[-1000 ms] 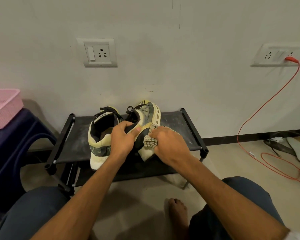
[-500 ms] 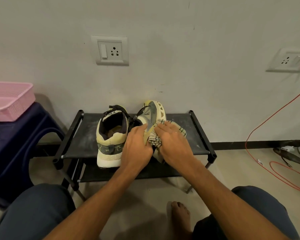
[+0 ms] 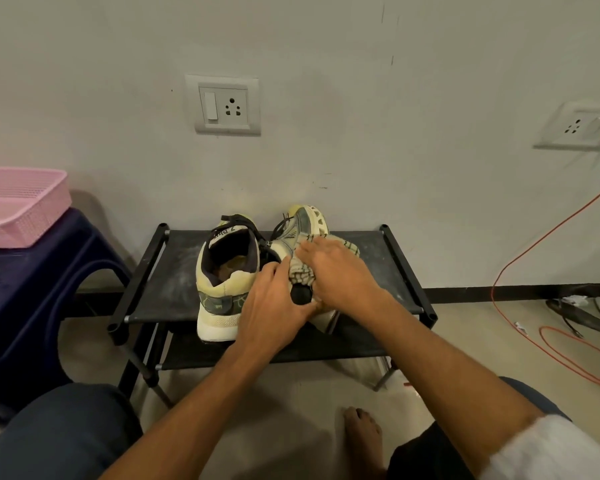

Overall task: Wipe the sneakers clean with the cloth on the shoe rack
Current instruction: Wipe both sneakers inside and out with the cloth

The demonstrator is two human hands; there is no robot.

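Two cream and grey sneakers sit on the black shoe rack [image 3: 167, 271]. The left sneaker [image 3: 222, 278] stands upright with its heel toward me. The right sneaker [image 3: 307, 223] is tipped on its side, sole facing right. My left hand [image 3: 271, 306] grips that sneaker at its heel and collar. My right hand [image 3: 336, 271] presses a checked cream cloth [image 3: 302, 273] against the sneaker's side, fingers curled over the cloth. Most of the right sneaker's heel is hidden by both hands.
A pink basket [image 3: 18, 202] rests on a dark blue stool [image 3: 39, 289] to the left. An orange cable [image 3: 548, 237] runs from the right wall socket [image 3: 579, 126] down to the floor. My knees and a bare foot [image 3: 362, 434] are in front of the rack.
My right hand has slid the cloth farther up along the tipped sneaker's side. My left hand has shifted lower on the heel. The camera view has moved left.
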